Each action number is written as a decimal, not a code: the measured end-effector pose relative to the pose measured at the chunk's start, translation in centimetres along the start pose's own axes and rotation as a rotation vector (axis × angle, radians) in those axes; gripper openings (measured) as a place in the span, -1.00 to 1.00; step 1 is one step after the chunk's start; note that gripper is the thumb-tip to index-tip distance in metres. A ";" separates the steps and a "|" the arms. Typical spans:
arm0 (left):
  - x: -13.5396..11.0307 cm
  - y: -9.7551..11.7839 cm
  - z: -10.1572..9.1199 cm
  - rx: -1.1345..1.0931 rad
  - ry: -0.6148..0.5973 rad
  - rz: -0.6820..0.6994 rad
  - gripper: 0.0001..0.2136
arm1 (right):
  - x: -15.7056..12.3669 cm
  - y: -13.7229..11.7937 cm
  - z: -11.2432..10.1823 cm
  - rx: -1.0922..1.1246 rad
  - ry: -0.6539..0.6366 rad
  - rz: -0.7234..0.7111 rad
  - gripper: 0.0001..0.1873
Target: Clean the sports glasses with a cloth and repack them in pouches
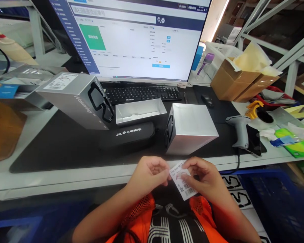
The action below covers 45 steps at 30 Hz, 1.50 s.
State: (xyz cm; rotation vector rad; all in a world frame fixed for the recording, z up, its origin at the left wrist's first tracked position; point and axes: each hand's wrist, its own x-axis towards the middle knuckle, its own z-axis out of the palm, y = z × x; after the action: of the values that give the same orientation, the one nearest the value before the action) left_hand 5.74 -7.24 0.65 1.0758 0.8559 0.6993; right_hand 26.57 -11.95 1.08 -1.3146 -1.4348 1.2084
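Observation:
Just past the front edge of the desk, a white printed label (186, 191) with "Wakening" lettering, a QR code and a barcode is held over my lap. My right hand (205, 177) pinches it between thumb and fingers along its right side. At its upper left corner, the thumb and forefinger of my left hand (150, 175) are closed on the edge. Beyond my hands stand a silver box (196, 119) and, at left, a taller silver "Wakening" box (76, 98) with a glasses picture. Between them lie a black zip case (134, 135) and an open white tray-like box part (142, 111).
A monitor (131, 37) rises behind a black keyboard (142, 93). On the right are a mouse (207, 100), a barcode scanner (239, 128), a phone (253, 139), a tape roll (264, 118) and a cardboard box (233, 79). A brown package (5, 131) sits at left.

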 end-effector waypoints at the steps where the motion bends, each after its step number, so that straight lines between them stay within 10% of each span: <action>1: 0.0 0.0 0.0 0.000 -0.013 -0.005 -0.85 | 0.0 0.1 -0.1 -0.004 -0.005 0.000 -0.85; 10: 0.1 0.2 -0.2 0.044 -0.154 -0.052 -0.88 | 0.2 0.2 -0.5 0.003 -0.068 -0.016 -0.88; 18: 0.9 -0.1 0.6 0.035 -0.227 -0.104 -0.77 | 0.0 0.2 -2.1 -0.500 -0.014 -0.690 -0.85; 45: 2.3 -2.0 0.1 0.248 -0.260 0.107 -0.90 | 0.6 1.7 -0.9 -0.464 -0.022 -0.851 -0.84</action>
State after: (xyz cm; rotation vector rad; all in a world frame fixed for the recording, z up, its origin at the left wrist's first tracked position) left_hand 7.18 -6.04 -1.77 1.4100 0.6753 0.5353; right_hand 27.73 -11.28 -0.38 -0.7858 -2.0624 0.3342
